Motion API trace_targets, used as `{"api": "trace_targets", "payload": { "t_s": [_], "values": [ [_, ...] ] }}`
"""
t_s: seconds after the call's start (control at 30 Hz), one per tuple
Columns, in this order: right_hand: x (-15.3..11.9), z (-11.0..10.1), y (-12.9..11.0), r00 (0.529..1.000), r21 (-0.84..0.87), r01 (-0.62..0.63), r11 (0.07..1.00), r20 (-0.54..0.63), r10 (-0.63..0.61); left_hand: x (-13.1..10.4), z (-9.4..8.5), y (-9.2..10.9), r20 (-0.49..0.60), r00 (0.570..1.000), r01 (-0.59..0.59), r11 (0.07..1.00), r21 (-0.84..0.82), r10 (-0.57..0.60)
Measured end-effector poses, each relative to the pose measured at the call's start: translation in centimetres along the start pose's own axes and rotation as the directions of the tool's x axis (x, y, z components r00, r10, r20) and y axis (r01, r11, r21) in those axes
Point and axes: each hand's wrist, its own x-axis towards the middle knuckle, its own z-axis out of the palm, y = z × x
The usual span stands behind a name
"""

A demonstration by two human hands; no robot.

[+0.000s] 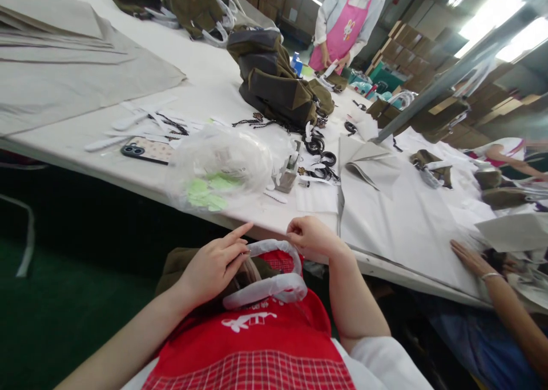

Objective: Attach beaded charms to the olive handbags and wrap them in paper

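An olive-green handbag [173, 268] sits against my red apron, below the table edge. Its two looped handles [265, 288] are wrapped in whitish plastic. My left hand [216, 264] is closed on the bag's upper side near one handle end, its index finger stretched out; the thumb is hidden. By the table edge, just above the handles, my right hand [310, 234] has its fingers curled in a pinch. Whatever it may hold is too small or hidden to make out. Beyond my hands lies a clear plastic bag [226, 161] with light-green tags [208, 195].
A phone [148, 150], a metal block [289, 170] and black cords [314, 144] lie on the white table [205, 87]. Olive bags [282, 81] stand farther back. A metal pole [445, 81] rises at right. A co-worker's hand [471, 260] rests at right; another person in a pink apron [345, 30] stands opposite.
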Motion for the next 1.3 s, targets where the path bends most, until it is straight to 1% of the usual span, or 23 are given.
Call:
{"api": "trace_targets", "payload": {
  "t_s": [0.07,0.13,0.2,0.3,0.4,0.47,0.6,0.73,0.77,0.83,0.93,1.0,1.1,1.13,1.2,1.27,1.3],
  "values": [
    [-0.6,-0.1,-1.5,0.993,-0.105,0.116,0.988,0.033,-0.113,0.2,0.0,0.4,0.025,1.000,0.001,0.999,0.047,-0.003],
    [-0.8,-0.3,-2.7,0.983,-0.217,0.184,0.959,0.063,-0.174,0.3,-0.2,0.7,0.046,0.999,0.011,0.997,0.081,-0.015],
    [-0.8,-0.4,-3.4,0.976,-0.311,0.219,0.925,0.089,-0.201,0.4,-0.4,0.9,0.052,0.998,0.024,0.995,0.097,-0.029],
    [-0.6,-0.5,-3.9,0.966,-0.415,0.256,0.873,0.130,-0.221,0.4,-0.6,1.1,0.051,0.998,0.026,0.995,0.099,-0.032],
    [-0.5,-0.4,-4.1,0.957,-0.482,0.289,0.827,0.164,-0.239,0.2,-0.7,1.0,0.050,0.998,0.024,0.997,0.074,-0.028],
    [-0.4,-0.3,-4.2,0.951,-0.501,0.308,0.809,0.186,-0.246,0.1,-0.8,0.8,0.050,0.999,0.010,1.000,0.020,-0.011],
    [-0.2,-0.1,-4.5,0.943,-0.512,0.328,0.794,0.222,-0.247,0.1,-0.8,0.4,0.032,0.999,-0.027,0.995,-0.101,0.030],
    [-0.2,-0.3,-4.7,0.938,-0.516,0.343,0.785,0.231,-0.258,0.1,-0.5,0.4,-0.002,1.000,0.007,0.996,-0.084,-0.008],
    [-0.4,-0.4,-4.9,0.942,-0.517,0.333,0.788,0.216,-0.257,0.0,-0.4,0.4,-0.013,1.000,0.019,0.997,-0.075,-0.020],
    [-0.9,-0.7,-5.5,0.951,-0.499,0.308,0.810,0.142,-0.274,-0.1,-0.1,0.3,-0.038,0.999,0.035,0.998,-0.059,-0.037],
    [-1.6,-0.6,-6.8,0.939,-0.394,0.319,0.862,0.012,-0.343,-0.3,0.2,0.2,-0.058,0.998,0.031,0.998,-0.053,-0.034],
    [-1.3,0.0,-7.5,0.944,-0.331,0.309,0.892,-0.005,-0.329,-0.4,0.4,0.1,-0.071,0.997,0.016,0.998,-0.061,-0.020],
    [0.0,1.7,-7.9,0.976,-0.299,0.214,0.930,0.022,-0.217,-0.6,0.4,0.0,-0.092,0.996,-0.008,0.997,-0.078,0.001],
    [0.5,2.2,-7.9,0.979,-0.288,0.200,0.936,0.025,-0.202,-0.7,0.4,0.0,-0.098,0.995,-0.011,0.996,-0.085,0.003],
    [1.1,2.9,-7.8,0.976,-0.258,0.214,0.942,0.024,-0.215,-1.0,0.5,0.1,-0.112,0.994,-0.004,0.996,-0.094,-0.007],
    [0.9,3.0,-7.9,0.972,-0.232,0.219,0.948,-0.036,-0.233,-1.4,0.5,0.2,-0.162,0.985,0.036,0.995,-0.092,-0.050],
    [0.6,2.8,-8.0,0.966,-0.219,0.213,0.952,-0.100,-0.239,-1.5,0.6,0.3,-0.195,0.977,0.063,0.994,-0.093,-0.080]
  ]
}}
